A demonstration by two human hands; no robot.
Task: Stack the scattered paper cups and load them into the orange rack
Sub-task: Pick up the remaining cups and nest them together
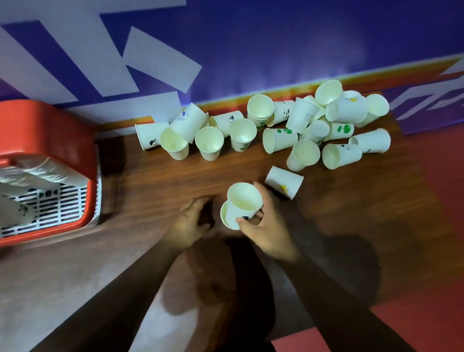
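Several white paper cups lie scattered along the far edge of the wooden table, some upright, some on their sides. My right hand grips a paper cup at the table's middle, and a second cup's rim shows just below and behind it. My left hand rests on the table just left of that cup, fingers loosely curled, holding nothing. One cup lies on its side right beyond my right hand. The orange rack stands at the left, with stacks of cups lying across its white grid.
A wooden table carries everything; its right edge drops to a red floor. A blue and white wall banner rises directly behind the cups. The rack sits at the table's left end.
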